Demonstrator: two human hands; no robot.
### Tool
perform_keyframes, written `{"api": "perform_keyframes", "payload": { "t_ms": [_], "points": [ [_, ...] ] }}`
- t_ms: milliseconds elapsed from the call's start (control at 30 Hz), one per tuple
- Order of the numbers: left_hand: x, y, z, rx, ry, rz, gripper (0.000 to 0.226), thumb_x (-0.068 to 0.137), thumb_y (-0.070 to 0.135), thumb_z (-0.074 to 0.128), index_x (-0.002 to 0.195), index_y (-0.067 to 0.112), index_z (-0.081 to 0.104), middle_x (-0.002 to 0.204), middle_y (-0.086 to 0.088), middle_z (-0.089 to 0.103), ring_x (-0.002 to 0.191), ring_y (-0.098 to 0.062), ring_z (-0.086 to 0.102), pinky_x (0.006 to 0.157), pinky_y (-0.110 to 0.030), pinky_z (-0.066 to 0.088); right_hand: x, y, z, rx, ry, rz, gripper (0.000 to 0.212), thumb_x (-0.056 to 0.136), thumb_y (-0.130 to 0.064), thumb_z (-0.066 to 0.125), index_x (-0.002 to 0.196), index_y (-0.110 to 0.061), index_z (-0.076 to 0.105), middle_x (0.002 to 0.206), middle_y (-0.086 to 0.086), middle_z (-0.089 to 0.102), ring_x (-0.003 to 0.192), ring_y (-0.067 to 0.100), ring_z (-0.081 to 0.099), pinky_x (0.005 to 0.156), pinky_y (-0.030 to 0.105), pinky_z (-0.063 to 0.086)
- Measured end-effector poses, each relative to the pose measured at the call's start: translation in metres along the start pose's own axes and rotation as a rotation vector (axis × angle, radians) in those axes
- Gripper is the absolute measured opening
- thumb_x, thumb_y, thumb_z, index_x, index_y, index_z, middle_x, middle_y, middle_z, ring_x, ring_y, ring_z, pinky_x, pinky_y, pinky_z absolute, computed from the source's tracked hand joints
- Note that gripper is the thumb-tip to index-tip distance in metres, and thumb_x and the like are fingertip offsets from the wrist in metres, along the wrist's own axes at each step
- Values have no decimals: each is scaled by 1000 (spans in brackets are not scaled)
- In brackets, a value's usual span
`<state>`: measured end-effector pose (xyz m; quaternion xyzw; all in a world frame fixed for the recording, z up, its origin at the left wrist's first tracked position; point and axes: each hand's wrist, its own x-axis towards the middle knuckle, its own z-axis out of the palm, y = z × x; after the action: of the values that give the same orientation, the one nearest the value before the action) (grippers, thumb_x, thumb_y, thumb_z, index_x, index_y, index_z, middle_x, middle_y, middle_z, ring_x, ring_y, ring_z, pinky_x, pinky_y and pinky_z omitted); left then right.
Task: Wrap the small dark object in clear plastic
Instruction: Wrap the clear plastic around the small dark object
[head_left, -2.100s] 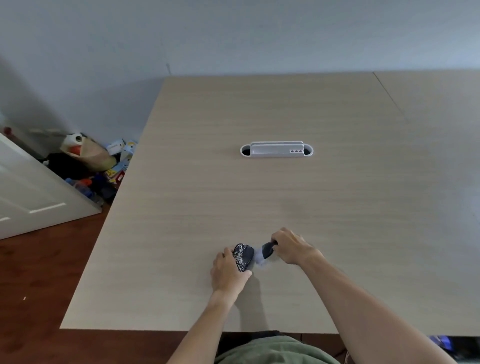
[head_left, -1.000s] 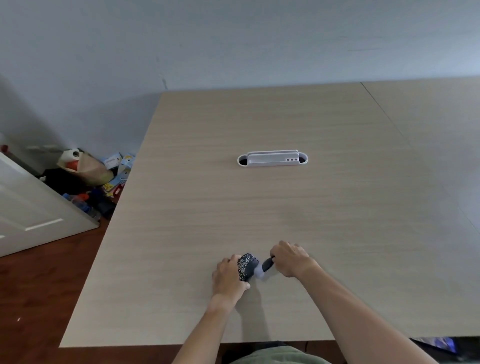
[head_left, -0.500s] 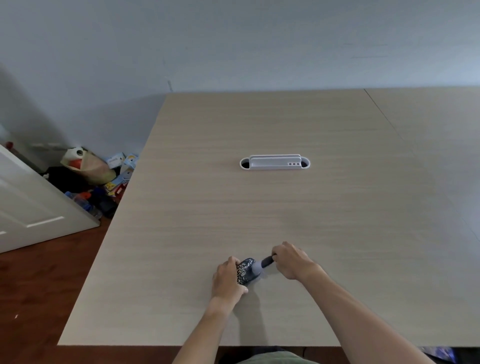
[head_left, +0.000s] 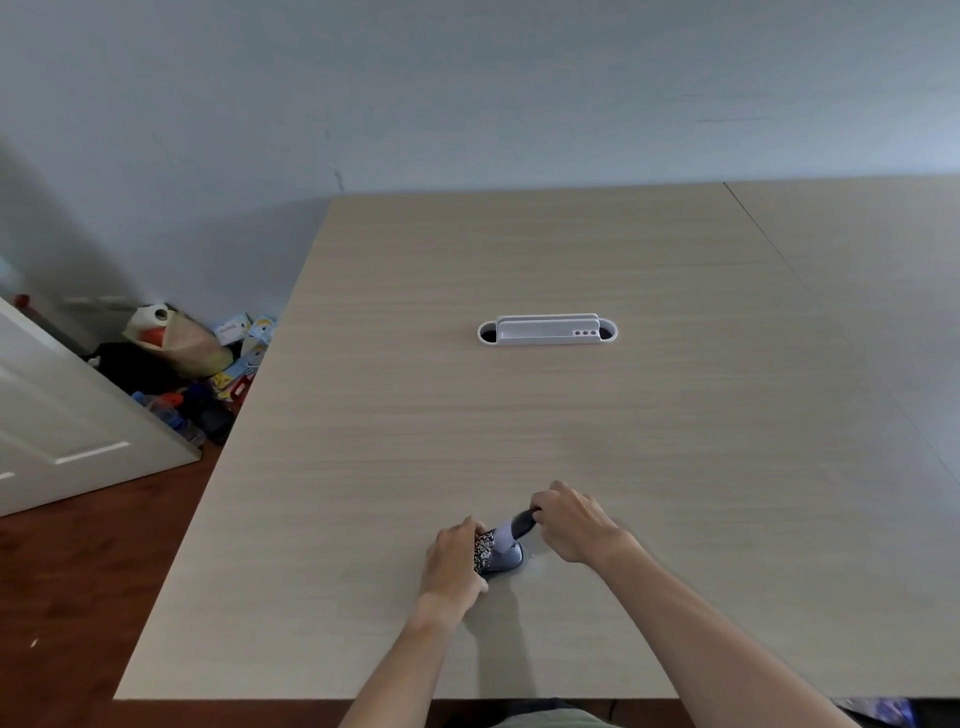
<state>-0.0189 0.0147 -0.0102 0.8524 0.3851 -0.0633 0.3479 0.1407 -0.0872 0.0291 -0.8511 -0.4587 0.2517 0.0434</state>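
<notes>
I could not make out the clear plastic (head_left: 505, 538) around the small dark object (head_left: 493, 555); my left hand (head_left: 453, 561) covered its left side, my right hand (head_left: 574, 525) hid its far tip.

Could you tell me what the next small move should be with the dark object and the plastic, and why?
Probably the right hand should draw the clear plastic further over the dark object while the left hand steadies it on the table. The plastic seems to cover only the middle; the speckled end looks bare.
</notes>
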Motion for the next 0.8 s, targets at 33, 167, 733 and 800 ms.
{"api": "perform_keyframes", "payload": {
  "t_ms": [33, 167, 733, 800],
  "points": [
    [0, 0, 0, 6, -3, -4, 60, 58, 10, 83, 110, 19, 55, 114, -1, 64, 109, -25, 55, 87, -32, 46, 0, -1, -1, 34, -6, -5, 25, 92, -12, 42, 110, -13, 60, 119, 13, 54, 112, 33, 54, 95, 42, 41],
    [0, 1, -1, 9, -8, -13, 57, 58, 7, 81, 109, 16, 56, 112, -4, 62, 107, -27, 54, 86, -34, 47, -1, -5, 6, 69, -13, -16, 24, 94, -18, 41, 108, -13, 61, 118, 13, 54, 112, 33, 55, 96, 42, 42],
    [3, -2, -7, 13, -61, 22, 56, 48, -3, 69, 94, 29, 58, 94, 1, 69, 89, -24, 63, 70, -34, 53, -18, 6, 10, 42, -60, -20, 26, 95, -20, 41, 105, -14, 65, 116, 12, 59, 106, 33, 58, 91, 42, 44],
    [2, 0, -7, 9, -60, 36, 58, 51, -3, 71, 97, 29, 59, 98, 1, 68, 93, -23, 61, 74, -34, 52, -14, 10, 5, 81, -32, -19, 26, 94, -19, 42, 105, -15, 65, 117, 11, 57, 107, 32, 57, 94, 41, 43]
  ]
}}
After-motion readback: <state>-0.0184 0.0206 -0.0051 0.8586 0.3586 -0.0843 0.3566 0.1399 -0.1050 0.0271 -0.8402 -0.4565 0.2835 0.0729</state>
